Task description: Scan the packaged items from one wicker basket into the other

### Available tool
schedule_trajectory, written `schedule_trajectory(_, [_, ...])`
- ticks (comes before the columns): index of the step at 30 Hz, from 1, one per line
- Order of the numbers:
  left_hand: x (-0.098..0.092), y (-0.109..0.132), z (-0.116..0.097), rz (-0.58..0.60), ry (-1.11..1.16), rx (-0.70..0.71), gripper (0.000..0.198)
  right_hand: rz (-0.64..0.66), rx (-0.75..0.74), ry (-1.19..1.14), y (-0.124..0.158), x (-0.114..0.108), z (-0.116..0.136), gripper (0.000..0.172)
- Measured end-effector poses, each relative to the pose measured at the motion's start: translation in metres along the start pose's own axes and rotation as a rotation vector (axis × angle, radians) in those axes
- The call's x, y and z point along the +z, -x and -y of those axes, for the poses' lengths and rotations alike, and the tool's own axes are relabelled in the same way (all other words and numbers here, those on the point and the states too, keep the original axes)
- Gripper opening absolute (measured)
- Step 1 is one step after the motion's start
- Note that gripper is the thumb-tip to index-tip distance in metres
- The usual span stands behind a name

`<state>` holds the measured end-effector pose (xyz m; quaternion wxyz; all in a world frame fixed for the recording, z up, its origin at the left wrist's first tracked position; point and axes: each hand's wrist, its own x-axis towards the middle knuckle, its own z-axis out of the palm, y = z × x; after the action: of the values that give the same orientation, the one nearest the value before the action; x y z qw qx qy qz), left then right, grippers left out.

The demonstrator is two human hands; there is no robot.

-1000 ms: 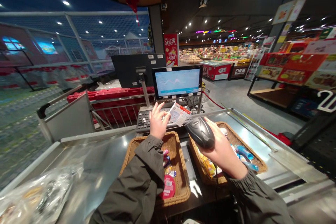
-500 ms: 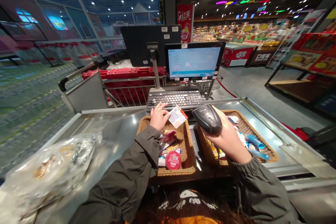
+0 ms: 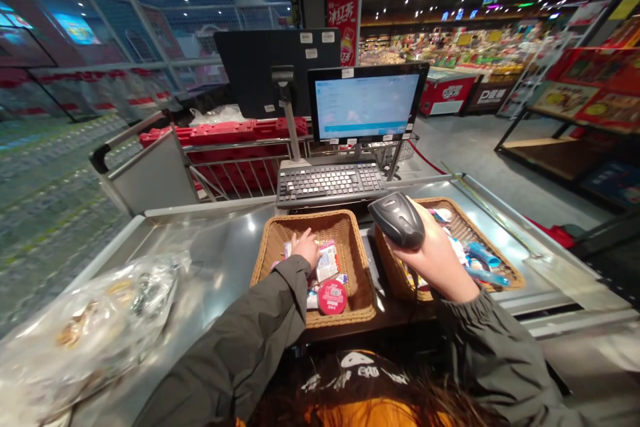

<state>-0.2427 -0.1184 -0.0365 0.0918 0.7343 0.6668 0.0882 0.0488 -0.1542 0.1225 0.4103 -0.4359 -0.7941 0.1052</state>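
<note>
The left hand [image 3: 306,251] is spread in a basket [image 3: 356,253], beside a packet [image 3: 328,263]. The right hand [image 3: 440,259] clasps a scanner [image 3: 397,220].

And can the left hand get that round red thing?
Probably yes: the left hand is in the same basket, and nothing covers the top of the round red thing.

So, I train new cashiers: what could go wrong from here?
With the left hand in the left basket among loose packs, the round red tub could get nudged. The scanner in the right hand is close to the right basket and might bump its rim.
</note>
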Motion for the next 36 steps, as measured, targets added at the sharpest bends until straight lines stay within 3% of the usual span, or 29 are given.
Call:
schedule_trajectory(3, [0.0,0.001,0.0,0.01,-0.04,0.043,0.009,-0.042,0.052,0.043,0.006,-0.01,-0.006,0.059])
schedule_trajectory(6, [-0.014,-0.002,-0.015,-0.003,-0.066,0.122,0.018,-0.116,0.146,0.08,0.015,-0.029,-0.018,0.061])
schedule_trajectory(11, [-0.044,-0.016,-0.069,-0.082,-0.07,0.342,0.021,-0.281,0.254,0.162,0.033,-0.065,-0.041,0.059])
schedule_trajectory(14, [-0.048,-0.033,-0.107,-0.108,-0.057,0.47,0.024,-0.338,0.286,0.182,0.042,-0.08,-0.051,0.061])
schedule_trajectory(19, [-0.035,-0.076,-0.165,-0.108,-0.127,0.664,0.027,-0.295,0.305,0.178,0.053,-0.089,-0.058,0.061])
schedule_trajectory(24, [-0.012,-0.122,-0.2,-0.007,-0.235,0.728,0.026,-0.254,0.27,0.169,0.058,-0.099,-0.065,0.067])
schedule_trajectory(29, [0.01,-0.153,-0.212,0.126,-0.326,0.79,0.03,-0.208,0.232,0.157,0.059,-0.107,-0.08,0.066])
schedule_trajectory(36, [0.027,-0.178,-0.213,0.212,-0.333,0.91,0.028,-0.176,0.236,0.156,0.054,-0.106,-0.099,0.064])
